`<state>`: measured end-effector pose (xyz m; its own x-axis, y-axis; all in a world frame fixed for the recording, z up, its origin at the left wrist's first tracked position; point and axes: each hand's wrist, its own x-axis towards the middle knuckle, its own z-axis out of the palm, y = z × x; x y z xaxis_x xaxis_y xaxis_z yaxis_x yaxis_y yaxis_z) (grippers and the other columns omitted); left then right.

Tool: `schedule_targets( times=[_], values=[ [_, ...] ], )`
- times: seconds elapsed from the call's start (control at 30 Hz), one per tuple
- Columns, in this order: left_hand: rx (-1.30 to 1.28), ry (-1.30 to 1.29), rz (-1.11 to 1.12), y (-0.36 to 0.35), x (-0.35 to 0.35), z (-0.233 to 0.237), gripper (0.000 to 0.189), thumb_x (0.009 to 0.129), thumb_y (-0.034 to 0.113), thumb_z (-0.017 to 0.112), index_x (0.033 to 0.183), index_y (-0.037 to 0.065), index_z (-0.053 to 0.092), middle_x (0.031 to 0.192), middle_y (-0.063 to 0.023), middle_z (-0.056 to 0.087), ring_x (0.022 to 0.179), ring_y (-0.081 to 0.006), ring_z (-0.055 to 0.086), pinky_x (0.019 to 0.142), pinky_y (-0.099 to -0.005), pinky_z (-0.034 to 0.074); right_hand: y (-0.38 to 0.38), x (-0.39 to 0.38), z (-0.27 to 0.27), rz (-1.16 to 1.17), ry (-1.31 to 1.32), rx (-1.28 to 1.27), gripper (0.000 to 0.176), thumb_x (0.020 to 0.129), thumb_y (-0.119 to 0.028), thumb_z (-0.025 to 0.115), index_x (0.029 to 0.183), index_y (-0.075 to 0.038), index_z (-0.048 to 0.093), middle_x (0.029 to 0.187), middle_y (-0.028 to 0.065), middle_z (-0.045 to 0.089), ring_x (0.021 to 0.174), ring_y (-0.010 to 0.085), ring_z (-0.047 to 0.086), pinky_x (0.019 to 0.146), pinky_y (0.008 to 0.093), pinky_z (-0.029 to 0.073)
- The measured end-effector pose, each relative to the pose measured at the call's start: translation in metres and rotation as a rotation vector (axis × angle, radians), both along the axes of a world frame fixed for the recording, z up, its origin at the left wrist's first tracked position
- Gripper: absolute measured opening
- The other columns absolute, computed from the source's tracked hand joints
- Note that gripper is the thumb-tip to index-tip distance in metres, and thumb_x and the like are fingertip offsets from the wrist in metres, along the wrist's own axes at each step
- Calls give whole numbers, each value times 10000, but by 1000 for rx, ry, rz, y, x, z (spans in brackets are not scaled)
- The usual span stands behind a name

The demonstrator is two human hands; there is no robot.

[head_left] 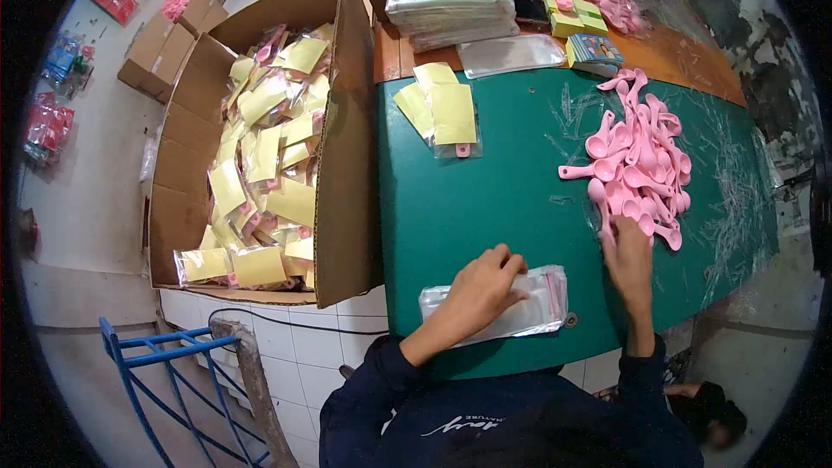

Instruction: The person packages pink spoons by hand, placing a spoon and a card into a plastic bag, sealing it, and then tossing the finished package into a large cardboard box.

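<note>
My left hand hovers over or rests on a stack of clear plastic bags at the table's near edge. Its fingers are bent, with a gap between thumb and forefinger and nothing seen in it. At the near side of a heap of pink plastic spoons, my right hand has its fingers closed around the handle of one pink spoon. Part of that handle is hidden by the fingers.
Left of the green table stands a large cardboard box full of packets with yellow cards. More packets with yellow cards lie on the table. Bag stacks and small card stacks sit behind. A blue metal frame stands lower left.
</note>
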<state>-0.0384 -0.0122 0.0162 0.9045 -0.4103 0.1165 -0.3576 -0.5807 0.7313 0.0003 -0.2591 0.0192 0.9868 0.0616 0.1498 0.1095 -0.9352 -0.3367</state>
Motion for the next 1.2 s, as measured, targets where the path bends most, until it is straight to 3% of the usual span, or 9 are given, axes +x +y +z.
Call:
schedule_targets(
  times=[0.2,0.23,0.33,0.4,0.57,0.7,0.8,0.93,1.2],
  values=[
    [-186,177,0,7,13,-2,193,750,152,676,864,43,564,782,-90,595,709,-250,608,630,-329,481,-24,8,40,-138,3,202,224,856,-106,492,1027,5,585,928,179,553,858,350,549,759,412,427],
    [-187,174,18,8,13,-1,184,759,150,671,862,42,563,788,-91,610,717,-252,617,637,-327,485,-28,9,45,-103,-38,167,264,863,-78,481,1095,0,580,905,158,542,797,309,554,754,366,434],
    [-204,169,52,11,13,2,169,783,146,657,859,35,555,823,-94,649,755,-242,643,671,-316,499,-25,8,65,-11,-56,265,273,868,-49,475,1114,-9,587,866,103,527,717,237,529,719,300,430],
    [-235,160,41,12,14,4,173,799,148,650,862,27,543,871,-96,666,794,-216,657,706,-305,508,-19,7,60,62,-9,443,284,865,-30,480,1128,-21,590,856,69,512,694,182,500,685,262,415],
    [-591,491,82,20,16,3,178,841,83,611,932,-2,484,923,-138,664,879,-176,638,758,-294,519,0,1,54,228,234,679,337,842,18,520,1176,-25,544,857,30,522,705,80,478,617,201,395],
    [-802,708,136,27,19,7,203,835,31,611,978,-1,470,918,-156,661,882,-163,632,763,-280,519,20,-4,48,69,125,893,261,805,58,576,1049,-2,506,891,35,547,762,73,513,648,198,430],
    [-819,754,153,27,19,9,243,819,26,629,1008,2,478,921,-153,662,864,-156,633,757,-274,521,30,-4,50,63,57,993,299,806,56,582,1078,0,472,896,58,549,780,94,534,670,218,462],
    [-878,780,142,25,18,9,274,815,55,644,1038,2,494,894,-127,672,818,-125,632,703,-234,506,39,-4,52,97,-36,1045,329,803,59,593,1088,-3,443,896,65,542,795,116,552,681,238,485],
    [-894,785,121,23,18,14,323,821,38,625,1115,-7,497,950,-105,646,865,-123,611,777,-261,507,50,-5,56,172,-35,1035,292,802,55,598,1041,-11,442,886,67,533,786,131,559,689,250,483]
  ],
)
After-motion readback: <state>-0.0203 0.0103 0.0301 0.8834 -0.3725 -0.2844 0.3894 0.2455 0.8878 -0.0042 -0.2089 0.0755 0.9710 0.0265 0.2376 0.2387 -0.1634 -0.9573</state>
